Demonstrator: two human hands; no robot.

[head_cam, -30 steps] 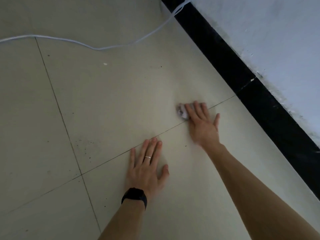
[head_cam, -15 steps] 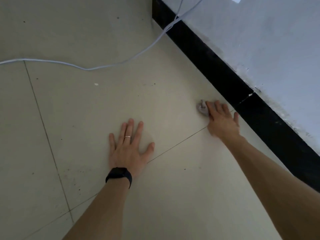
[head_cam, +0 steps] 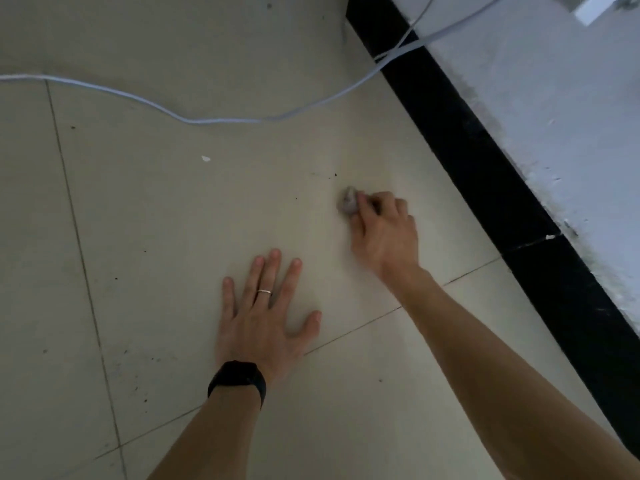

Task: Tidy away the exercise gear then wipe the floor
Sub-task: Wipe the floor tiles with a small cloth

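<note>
A small crumpled grey-white wipe (head_cam: 347, 201) is pressed onto the pale tiled floor (head_cam: 173, 220). My right hand (head_cam: 382, 230) is curled over it, fingers bent, gripping it from the right; only the wipe's left edge shows. My left hand (head_cam: 266, 317) lies flat on the floor below and to the left, fingers spread, holding nothing. It wears a ring and a black wristband. No exercise gear is in view.
A white cable (head_cam: 194, 117) snakes across the floor at the back and climbs the wall on the right. A black skirting board (head_cam: 485, 161) runs diagonally along the white wall (head_cam: 554, 116). Dark specks and a white fleck (head_cam: 205, 158) dot the tiles.
My right hand slid the wipe out to the skirting board, then back left toward the middle of the tile. Its fingers curled from flat into a grip. My left hand shifted forward.
</note>
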